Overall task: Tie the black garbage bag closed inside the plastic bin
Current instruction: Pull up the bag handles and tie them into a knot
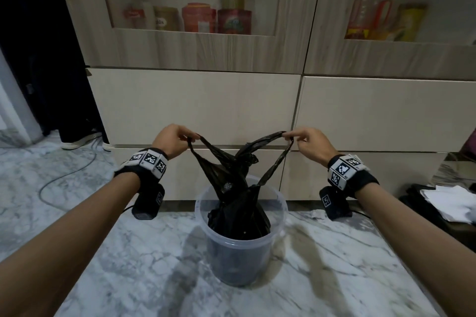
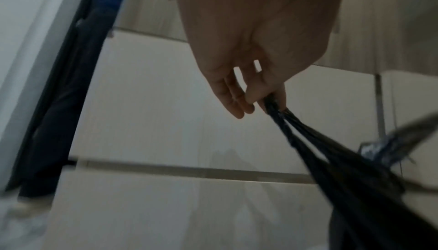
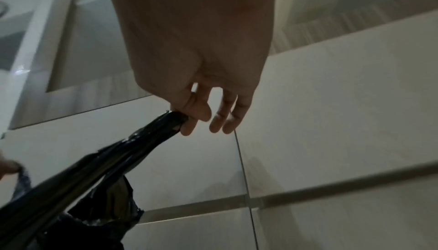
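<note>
Bare forearms led to the left hand (image 1: 173, 139) and right hand (image 1: 308, 143), by which the crossed handles of the black garbage bag (image 1: 238, 210) were pinched and pulled apart above the plastic bin (image 1: 241, 252), no finished knot being visible yet.

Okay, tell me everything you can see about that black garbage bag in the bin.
The black garbage bag is thin, glossy, crinkled plastic. Its body sits bunched inside the clear plastic bin on the marble floor, while its top is drawn up above the rim into two handle loops. The left hand pinches the left loop and the right hand pinches the right one, stretching them apart and upward. The two loops appear to cross once above the bin; no finished knot shows. What the bag holds is hidden.
</note>
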{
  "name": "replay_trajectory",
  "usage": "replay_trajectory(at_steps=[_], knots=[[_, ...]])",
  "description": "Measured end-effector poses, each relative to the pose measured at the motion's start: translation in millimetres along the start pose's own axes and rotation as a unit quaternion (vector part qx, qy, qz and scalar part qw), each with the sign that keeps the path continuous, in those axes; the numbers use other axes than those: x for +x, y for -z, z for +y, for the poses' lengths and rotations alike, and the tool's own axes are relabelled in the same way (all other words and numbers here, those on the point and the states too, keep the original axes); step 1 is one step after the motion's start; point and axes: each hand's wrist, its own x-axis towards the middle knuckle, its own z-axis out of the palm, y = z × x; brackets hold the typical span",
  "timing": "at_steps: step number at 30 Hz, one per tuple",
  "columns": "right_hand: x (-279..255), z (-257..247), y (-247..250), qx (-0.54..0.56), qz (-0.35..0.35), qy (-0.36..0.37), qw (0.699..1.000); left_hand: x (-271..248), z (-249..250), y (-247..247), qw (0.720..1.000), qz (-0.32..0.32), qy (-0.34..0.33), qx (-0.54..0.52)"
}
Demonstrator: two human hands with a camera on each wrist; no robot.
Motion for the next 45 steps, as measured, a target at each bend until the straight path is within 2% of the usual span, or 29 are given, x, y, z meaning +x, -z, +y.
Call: replay_trajectory(at_steps=[3,5,8,10,13,15,18,20,23,26,28,30,34,37,42,45], knots=[[4,-3,5,-0.124,0.03,0.072,0.989,1,9,0,0.982,-0.001,-0.088,0.17],[7,-5,7,-0.111,0.049,0.08,0.989,2,14,1,0.977,0.009,-0.097,0.189],[15,-16,10,-0.007,0.036,0.038,0.999,6,19,9,0.997,0.017,-0.043,0.064],[17,-20,12,0.064,0.003,0.014,0.998,7,28,9,0.996,-0.024,-0.01,-0.084],[15,-27,9,0.193,-0.084,-0.006,0.978,4,45,3,0.959,-0.116,0.043,-0.254],[13,-33,8,0.28,-0.118,-0.018,0.952,2,55,-4,0.931,-0.151,0.076,-0.322],[12,-40,2,0.377,-0.1,-0.044,0.92,0,64,-15,0.905,-0.177,0.095,-0.376],[12,-41,-3,0.444,-0.082,-0.078,0.889,-2,65,-21,0.897,-0.184,0.098,-0.389],[11,-39,-6,0.505,-0.113,-0.1,0.85,0,62,-27,0.898,-0.161,0.104,-0.397],[13,-34,-8,0.516,-0.148,-0.135,0.833,2,58,-32,0.893,-0.133,0.127,-0.41],[16,-29,-13,0.497,-0.141,-0.155,0.842,2,56,-33,0.89,-0.119,0.144,-0.416],[17,-28,-18,0.445,-0.127,-0.159,0.872,2,56,-32,0.893,-0.109,0.146,-0.411],[14,-38,-24,0.369,-0.139,-0.116,0.912,4,62,-28,0.9,-0.121,0.119,-0.402],[12,-50,-31,0.348,-0.168,-0.079,0.919,5,71,-30,0.904,-0.137,0.105,-0.391],[12,-70,-53,0.313,-0.201,-0.06,0.926,4,84,-38,0.907,-0.143,0.079,-0.388],[15,-71,-60,0.309,-0.175,-0.047,0.934,3,81,-45,0.893,-0.151,0.072,-0.419]])
